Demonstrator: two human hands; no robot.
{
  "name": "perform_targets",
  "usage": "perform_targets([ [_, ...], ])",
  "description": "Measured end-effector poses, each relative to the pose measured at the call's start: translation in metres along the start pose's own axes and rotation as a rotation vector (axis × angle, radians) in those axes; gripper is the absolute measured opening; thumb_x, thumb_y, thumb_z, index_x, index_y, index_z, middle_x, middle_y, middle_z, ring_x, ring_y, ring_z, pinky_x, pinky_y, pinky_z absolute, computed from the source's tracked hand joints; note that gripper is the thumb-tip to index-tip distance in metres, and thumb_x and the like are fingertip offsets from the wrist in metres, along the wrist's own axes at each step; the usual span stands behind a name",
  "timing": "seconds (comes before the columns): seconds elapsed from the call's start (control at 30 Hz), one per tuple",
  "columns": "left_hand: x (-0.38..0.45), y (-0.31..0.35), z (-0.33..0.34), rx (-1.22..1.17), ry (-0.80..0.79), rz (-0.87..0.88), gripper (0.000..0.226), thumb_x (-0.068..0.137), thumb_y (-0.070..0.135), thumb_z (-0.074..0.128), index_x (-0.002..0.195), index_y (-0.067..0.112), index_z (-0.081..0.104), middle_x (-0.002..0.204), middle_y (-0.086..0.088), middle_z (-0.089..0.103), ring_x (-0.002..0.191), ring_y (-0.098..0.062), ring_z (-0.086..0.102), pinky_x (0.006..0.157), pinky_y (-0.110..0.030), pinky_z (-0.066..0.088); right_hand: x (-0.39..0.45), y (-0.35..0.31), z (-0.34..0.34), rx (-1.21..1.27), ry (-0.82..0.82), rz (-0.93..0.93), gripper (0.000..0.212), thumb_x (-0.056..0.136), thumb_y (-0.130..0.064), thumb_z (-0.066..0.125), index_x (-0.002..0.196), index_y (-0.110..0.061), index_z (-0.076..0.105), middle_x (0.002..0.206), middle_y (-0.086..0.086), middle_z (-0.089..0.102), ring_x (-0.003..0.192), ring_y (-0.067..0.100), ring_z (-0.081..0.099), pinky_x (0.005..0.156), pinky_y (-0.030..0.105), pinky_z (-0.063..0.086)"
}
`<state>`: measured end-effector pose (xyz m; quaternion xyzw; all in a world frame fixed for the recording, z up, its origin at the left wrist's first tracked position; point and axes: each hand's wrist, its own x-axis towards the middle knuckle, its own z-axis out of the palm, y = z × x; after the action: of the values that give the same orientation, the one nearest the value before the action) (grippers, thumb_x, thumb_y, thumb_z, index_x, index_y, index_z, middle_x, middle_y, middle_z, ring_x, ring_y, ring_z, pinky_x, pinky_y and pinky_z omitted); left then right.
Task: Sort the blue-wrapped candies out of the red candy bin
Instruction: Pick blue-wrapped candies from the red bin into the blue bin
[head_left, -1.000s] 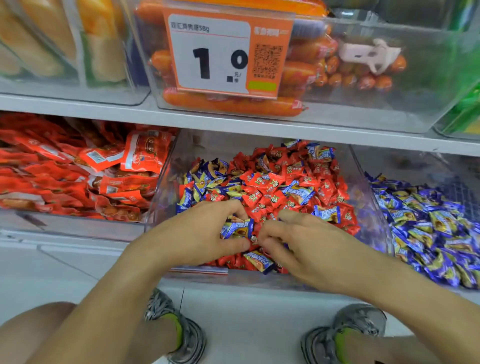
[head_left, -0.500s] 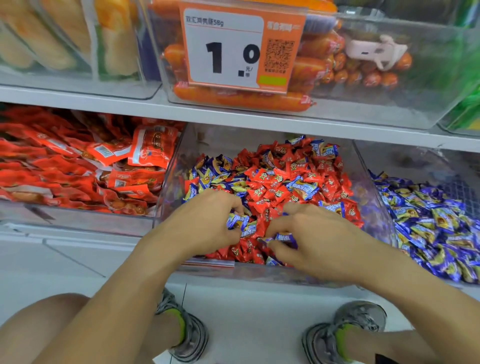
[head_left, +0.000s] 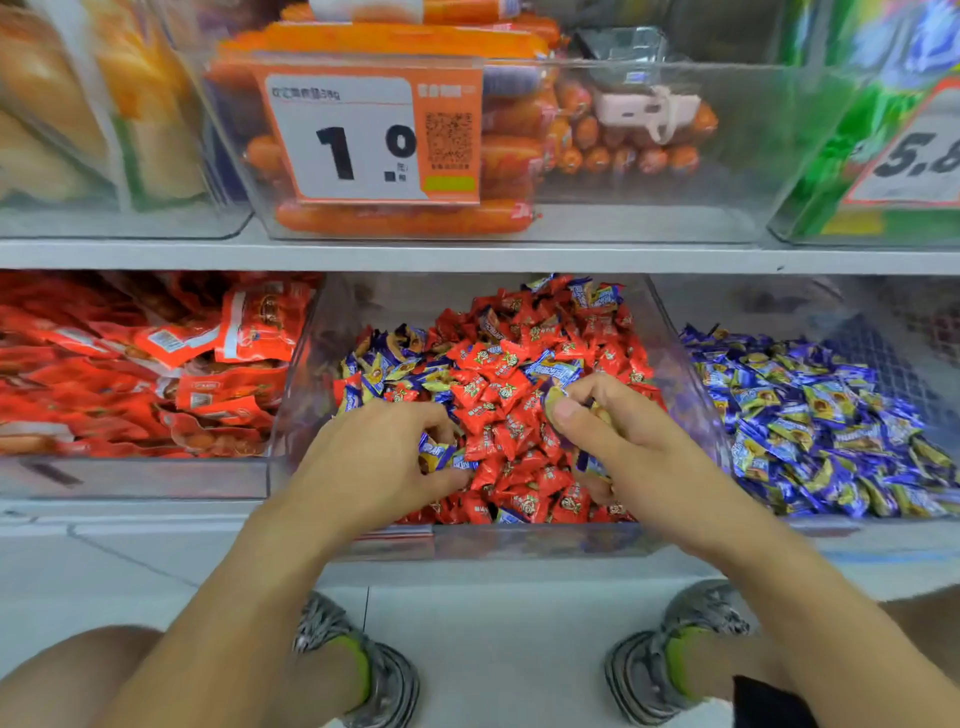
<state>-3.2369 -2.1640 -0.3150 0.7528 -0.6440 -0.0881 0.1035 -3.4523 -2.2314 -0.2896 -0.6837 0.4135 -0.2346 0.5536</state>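
Over the red candy bin, the left hand clutched blue-wrapped candies; the right hand pinched 1 more.

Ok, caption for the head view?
Both hands pick blue candies from the red candy bin.
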Motion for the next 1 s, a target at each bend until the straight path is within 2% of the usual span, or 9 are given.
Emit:
perform_targets([
  [0.1,0.000,0.000,-0.004,0.009,0.008,-0.011,0.026,0.080,0.055,0.067,0.100,0.038,0.069,0.049,0.013,0.048,0.065,-0.008,0.048,0.067,-0.029,0.048,-0.007,0.002,-0.005,0.199,0.057,0.087,0.025,0.096,-0.041,0.054,0.086,-0.018,0.055,0.080,0.009,0.038,0.067,0.024,0.033,0.049,0.017,0.039],
  [0.23,-0.008,-0.001,-0.030,-0.276,0.055,-0.105,0.022,0.079,0.053,0.072,0.079,0.031,0.071,0.038,0.009,0.047,0.034,-0.009,0.039,0.046,-0.019,0.039,-0.014,0.010,-0.009,0.285,-0.013,0.044,0.023,0.099,-0.037,0.049,0.087,-0.018,0.052,0.075,-0.003,0.054,0.059,0.016,0.040,0.051,0.019,0.040],
  [0.33,-0.013,0.022,-0.049,-0.659,0.115,-0.087,0.016,0.080,0.044,0.071,0.078,0.028,0.074,0.062,0.010,0.067,0.053,-0.013,0.056,0.058,-0.022,0.045,-0.018,0.012,-0.004,0.286,-0.048,0.015,0.015,0.102,-0.030,0.046,0.093,-0.019,0.049,0.064,-0.018,0.051,0.057,0.009,0.043,0.050,0.015,0.041],
  [0.43,-0.004,0.071,-0.037,-0.746,0.073,0.030,0.016,0.083,0.041,0.071,0.081,0.026,0.074,0.074,0.010,0.069,0.064,-0.004,0.059,0.063,-0.017,0.044,-0.021,0.007,-0.004,0.412,-0.017,-0.046,0.017,0.100,-0.035,0.050,0.097,-0.019,0.051,0.074,-0.001,0.048,0.061,0.019,0.039,0.051,0.024,0.035],
  [0.57,0.015,0.138,-0.007,-0.818,0.084,0.114,0.016,0.084,0.030,0.074,0.087,0.018,0.064,0.079,0.004,0.070,0.068,-0.004,0.061,0.065,-0.020,0.047,-0.030,0.007,-0.036,0.506,0.129,-0.138,0.043,0.088,-0.047,0.058,0.104,-0.007,0.054,0.072,0.011,0.040,0.062,0.023,0.032,0.049,0.034,0.025],
  [0.7,0.039,0.192,0.003,-0.705,0.119,0.188,0.020,0.080,0.032,0.078,0.089,0.023,0.063,0.069,0.019,0.063,0.060,0.007,0.054,0.059,-0.015,0.039,-0.034,0.030,-0.103,0.226,0.290,-0.230,0.023,0.100,-0.040,0.052,0.101,-0.020,0.064,0.066,-0.011,0.053,0.060,0.015,0.046,0.055,0.030,0.037],
  [0.87,0.088,0.245,0.017,-0.372,-0.021,0.341,0.057,0.068,0.049,0.083,0.113,0.025,0.057,0.100,0.006,0.057,0.090,-0.012,0.057,0.074,-0.026,0.040,-0.021,0.063,-0.196,-0.480,0.377,-0.216,0.039,0.094,-0.059,0.041,0.085,-0.023,0.056,0.065,-0.013,0.056,0.062,0.007,0.051,0.060,0.030,0.032],
  [0.97,0.106,0.258,0.028,-0.164,-0.310,0.452,0.084,0.070,0.052,0.081,0.140,0.029,0.041,0.127,0.000,0.043,0.112,-0.018,0.050,0.096,-0.031,0.042,-0.013,0.073,-0.238,-0.633,0.338,-0.081,0.041,0.089,-0.054,0.058,0.118,-0.024,0.058,0.101,0.001,0.058,0.088,0.016,0.054,0.075,0.027,0.035],
  [1.0,0.107,0.258,0.030,-0.133,-0.320,0.467,0.082,0.073,0.053,0.078,0.142,0.031,0.039,0.131,0.001,0.041,0.117,-0.018,0.047,0.102,-0.035,0.041,-0.014,0.074,-0.248,-0.656,0.314,-0.055,0.047,0.087,-0.052,0.063,0.128,-0.031,0.054,0.109,0.003,0.052,0.092,0.014,0.052,0.082,0.027,0.036],
])
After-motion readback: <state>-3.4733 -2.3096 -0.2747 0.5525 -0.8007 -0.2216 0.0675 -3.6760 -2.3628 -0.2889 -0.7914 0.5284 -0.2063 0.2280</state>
